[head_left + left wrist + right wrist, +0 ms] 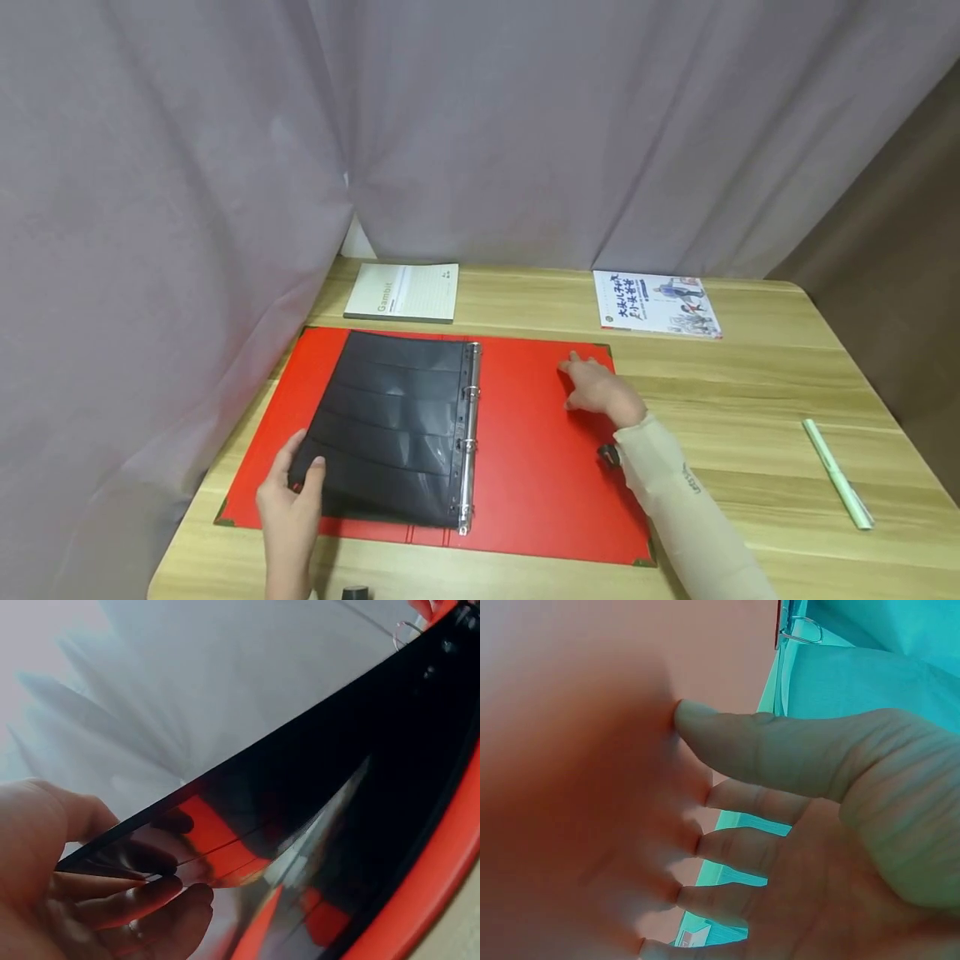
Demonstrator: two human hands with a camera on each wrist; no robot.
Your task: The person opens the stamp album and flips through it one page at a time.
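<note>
An open red ring binder lies flat on the wooden table. Black pocket sheets sit on its left half, threaded on the metal rings. My left hand pinches the near left corner of the black sheet, thumb on top and fingers underneath, lifting it slightly. My right hand presses flat on the binder's right cover with straight, spread fingers. The rings show beyond that thumb.
A pale notebook and an illustrated book lie at the back of the table. A light green pen rests near the right edge. Grey curtain hangs close behind and to the left.
</note>
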